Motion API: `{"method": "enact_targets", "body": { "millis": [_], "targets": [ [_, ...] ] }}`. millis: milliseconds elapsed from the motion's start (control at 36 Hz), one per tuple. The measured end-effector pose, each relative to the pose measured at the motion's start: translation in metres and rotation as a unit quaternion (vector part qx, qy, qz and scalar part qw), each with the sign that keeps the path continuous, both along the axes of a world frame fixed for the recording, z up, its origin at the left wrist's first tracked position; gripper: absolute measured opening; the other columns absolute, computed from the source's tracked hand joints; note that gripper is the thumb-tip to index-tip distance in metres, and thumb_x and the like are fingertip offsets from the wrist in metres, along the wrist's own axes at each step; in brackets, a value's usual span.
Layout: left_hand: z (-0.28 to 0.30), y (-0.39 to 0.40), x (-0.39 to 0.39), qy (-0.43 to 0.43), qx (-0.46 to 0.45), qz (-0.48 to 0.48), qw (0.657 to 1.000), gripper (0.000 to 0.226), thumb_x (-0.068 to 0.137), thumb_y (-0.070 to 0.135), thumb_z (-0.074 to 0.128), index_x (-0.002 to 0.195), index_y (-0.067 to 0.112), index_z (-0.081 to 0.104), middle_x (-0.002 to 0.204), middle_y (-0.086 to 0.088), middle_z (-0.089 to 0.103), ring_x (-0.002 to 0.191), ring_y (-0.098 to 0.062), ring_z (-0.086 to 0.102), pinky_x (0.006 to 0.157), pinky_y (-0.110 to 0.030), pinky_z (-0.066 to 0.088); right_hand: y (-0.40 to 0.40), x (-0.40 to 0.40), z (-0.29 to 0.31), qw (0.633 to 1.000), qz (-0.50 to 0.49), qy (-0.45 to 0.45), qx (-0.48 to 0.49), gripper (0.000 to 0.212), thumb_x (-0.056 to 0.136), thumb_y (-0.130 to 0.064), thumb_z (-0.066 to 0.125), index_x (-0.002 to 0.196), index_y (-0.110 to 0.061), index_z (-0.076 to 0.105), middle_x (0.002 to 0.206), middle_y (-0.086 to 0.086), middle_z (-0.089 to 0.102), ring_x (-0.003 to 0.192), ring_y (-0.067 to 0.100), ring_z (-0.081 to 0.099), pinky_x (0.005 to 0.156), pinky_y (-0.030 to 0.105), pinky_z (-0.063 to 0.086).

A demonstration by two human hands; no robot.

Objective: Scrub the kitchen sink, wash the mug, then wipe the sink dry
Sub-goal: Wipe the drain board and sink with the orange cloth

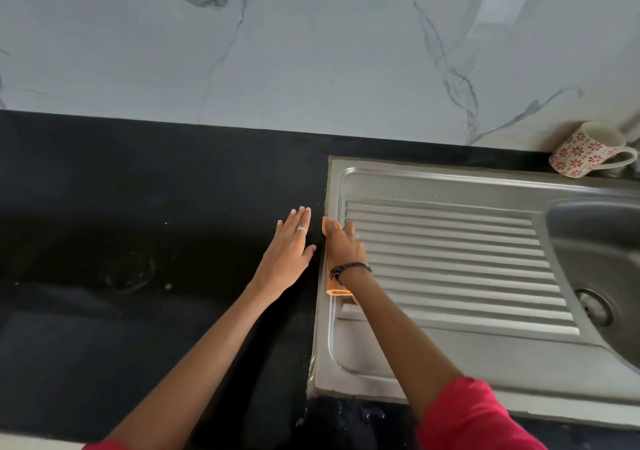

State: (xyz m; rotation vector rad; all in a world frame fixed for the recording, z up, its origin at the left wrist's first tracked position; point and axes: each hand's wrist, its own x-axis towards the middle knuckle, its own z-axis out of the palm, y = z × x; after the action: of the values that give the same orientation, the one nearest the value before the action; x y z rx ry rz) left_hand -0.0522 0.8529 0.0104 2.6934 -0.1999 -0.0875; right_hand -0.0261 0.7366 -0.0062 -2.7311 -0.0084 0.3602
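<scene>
A steel sink unit with a ribbed drainboard (450, 252) fills the right side; its basin (595, 252) with a drain lies at the far right. My right hand (343, 245) presses an orange cloth (327, 226) flat on the drainboard's left rim; more of the cloth shows under my wrist. My left hand (289, 247) rests flat on the black countertop (138, 207) just left of the sink edge, fingers together, holding nothing. A white mug with red flowers (585, 153) lies tilted on its side at the back right corner, against the wall.
A white marble-pattern wall (311, 51) rises behind the counter. Water drops sit on the black counter near the sink's front left corner (346, 415). A faint ring mark shows on the counter at the left.
</scene>
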Motion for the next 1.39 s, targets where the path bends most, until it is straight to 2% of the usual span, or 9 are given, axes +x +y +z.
{"method": "enact_targets", "body": {
  "millis": [167,472,639,778,917,1083,1194,1250,1389],
  "targets": [
    [-0.003,-0.001,0.025,0.002,0.011,-0.001,1.0,0.069,0.097,0.019,0.046,0.149,0.009,0.001,0.158,-0.006,0.006,0.146,-0.018,0.0,0.116,-0.032,-0.002,0.008,0.048,-0.005,1.0,-0.012,0.003,-0.008,0.036,0.095,-0.011,0.043,0.13,-0.011,0.036,0.128,0.014,0.039,0.099,0.037,0.06,0.082,0.041,0.051],
    [-0.011,-0.003,0.069,0.004,0.021,0.0,1.0,0.068,0.098,0.02,0.042,0.149,0.011,-0.002,0.158,-0.005,0.003,0.146,-0.017,-0.004,0.115,-0.031,-0.005,0.015,0.119,-0.015,0.998,-0.041,-0.029,-0.029,0.034,0.099,-0.013,0.039,0.132,-0.006,0.035,0.128,0.015,0.039,0.1,0.034,0.061,0.08,0.038,0.05],
    [-0.017,-0.003,0.088,0.001,0.037,-0.006,0.999,0.069,0.098,0.02,0.043,0.148,0.01,-0.004,0.158,-0.005,0.002,0.146,-0.017,-0.004,0.115,-0.031,-0.004,0.017,0.145,-0.018,0.997,-0.059,-0.035,-0.041,0.037,0.101,-0.013,0.032,0.136,-0.003,0.031,0.14,0.019,0.03,0.105,0.035,0.06,0.084,0.037,0.05],
    [-0.021,-0.005,0.098,0.001,0.048,-0.014,0.999,0.07,0.098,0.021,0.043,0.148,0.01,-0.005,0.158,-0.005,0.001,0.146,-0.017,-0.004,0.114,-0.03,-0.005,0.017,0.166,-0.021,0.995,-0.088,-0.037,-0.024,0.036,0.101,-0.013,0.029,0.134,-0.001,0.032,0.132,0.017,0.037,0.102,0.031,0.061,0.082,0.036,0.051],
    [-0.024,-0.005,0.105,0.0,0.058,-0.015,0.998,0.07,0.098,0.02,0.043,0.148,0.011,-0.004,0.158,-0.004,0.001,0.146,-0.016,-0.004,0.115,-0.03,-0.005,0.015,0.174,-0.025,0.993,-0.106,-0.048,0.002,0.04,0.1,-0.015,0.03,0.138,-0.001,0.029,0.126,0.018,0.041,0.096,0.029,0.061,0.08,0.036,0.053],
    [-0.019,-0.009,0.11,0.005,0.053,-0.023,0.998,0.069,0.099,0.019,0.042,0.148,0.011,-0.006,0.158,-0.004,-0.002,0.145,-0.016,-0.006,0.114,-0.029,-0.007,0.001,0.175,-0.026,0.99,-0.121,-0.066,0.022,0.033,0.099,-0.01,0.031,0.132,-0.005,0.033,0.123,0.017,0.041,0.09,0.029,0.061,0.077,0.037,0.055],
    [-0.014,-0.01,0.107,0.003,0.043,-0.032,0.999,0.068,0.099,0.019,0.04,0.148,0.011,-0.007,0.158,-0.003,-0.003,0.145,-0.015,-0.008,0.114,-0.029,-0.008,-0.025,0.172,-0.026,0.988,-0.139,-0.074,0.001,0.038,0.098,-0.011,0.034,0.136,-0.006,0.031,0.125,0.017,0.04,0.089,0.027,0.06,0.074,0.034,0.054],
    [-0.011,-0.011,0.105,0.003,0.036,-0.039,0.999,0.068,0.099,0.019,0.04,0.147,0.011,-0.008,0.158,-0.004,-0.004,0.145,-0.015,-0.008,0.113,-0.029,-0.009,-0.043,0.169,-0.025,0.987,-0.143,-0.069,-0.026,0.04,0.098,-0.009,0.032,0.138,-0.005,0.029,0.127,0.017,0.04,0.091,0.027,0.06,0.072,0.033,0.051],
    [-0.002,-0.017,0.097,-0.001,0.024,-0.05,0.998,0.069,0.099,0.018,0.04,0.147,0.011,-0.009,0.158,-0.004,-0.006,0.145,-0.016,-0.01,0.111,-0.027,-0.011,-0.089,0.151,-0.01,0.983,-0.166,-0.033,-0.072,0.039,0.099,-0.009,0.03,0.138,-0.004,0.029,0.132,0.018,0.038,0.107,0.031,0.057,0.082,0.035,0.048]
  ]
}}
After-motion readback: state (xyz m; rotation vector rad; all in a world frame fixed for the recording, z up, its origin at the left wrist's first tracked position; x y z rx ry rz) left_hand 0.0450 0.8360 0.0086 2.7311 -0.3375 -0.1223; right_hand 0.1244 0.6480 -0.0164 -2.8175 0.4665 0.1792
